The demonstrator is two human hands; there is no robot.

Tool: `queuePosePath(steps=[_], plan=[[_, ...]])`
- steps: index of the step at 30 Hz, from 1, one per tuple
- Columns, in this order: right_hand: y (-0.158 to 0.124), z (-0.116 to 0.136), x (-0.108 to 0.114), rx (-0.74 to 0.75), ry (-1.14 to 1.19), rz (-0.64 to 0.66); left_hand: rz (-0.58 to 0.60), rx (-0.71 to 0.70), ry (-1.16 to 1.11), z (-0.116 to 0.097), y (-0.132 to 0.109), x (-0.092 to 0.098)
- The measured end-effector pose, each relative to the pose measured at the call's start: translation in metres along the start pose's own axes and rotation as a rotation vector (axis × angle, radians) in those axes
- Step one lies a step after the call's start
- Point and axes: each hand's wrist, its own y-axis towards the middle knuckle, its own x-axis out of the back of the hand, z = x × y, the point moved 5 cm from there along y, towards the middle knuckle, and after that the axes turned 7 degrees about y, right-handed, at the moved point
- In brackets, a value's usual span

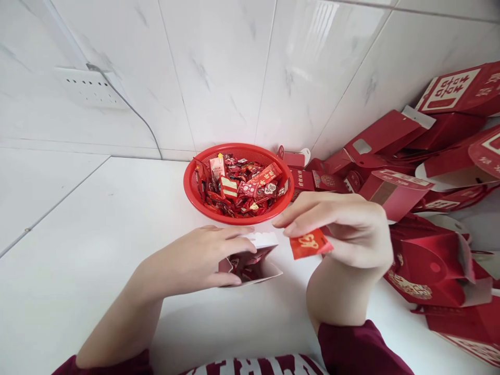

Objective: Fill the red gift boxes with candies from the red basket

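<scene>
My left hand (199, 258) is wrapped round a small open box (253, 260), white inside with red contents, and holds it on the white table (89, 250). Just right of the box, my right hand (347, 229) pinches a small red packet (310, 244) with gold print. Behind both hands a red plastic basket (195, 177) holds several red wrapped sweets (242, 187).
A heap of red folded gift boxes (429, 172) with white tabs fills the right side, up against the white tiled wall (234, 67). A wall socket (88, 86) with a grey cable sits at the upper left.
</scene>
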Motion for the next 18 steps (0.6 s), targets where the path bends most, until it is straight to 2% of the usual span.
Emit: queuePosePath(steps=[4,7,13,15,18], plan=[[-0.008,0.014,-0.003,-0.045,-0.107,0.092,0.034,-0.031,-0.108,-0.001,0.004,-0.001],[-0.015,0.021,-0.006,-0.068,-0.191,0.099,0.055,-0.048,-0.118,-0.005,0.005,-0.004],[-0.023,0.028,-0.003,-0.078,-0.295,-0.097,0.067,-0.086,-0.037,-0.018,-0.004,-0.008],[-0.022,0.021,0.002,-0.117,-0.325,-0.173,0.042,-0.107,-0.031,-0.023,-0.006,-0.007],[-0.018,-0.005,0.011,-0.202,-0.394,-0.269,-0.031,-0.106,-0.020,-0.026,-0.008,-0.004]])
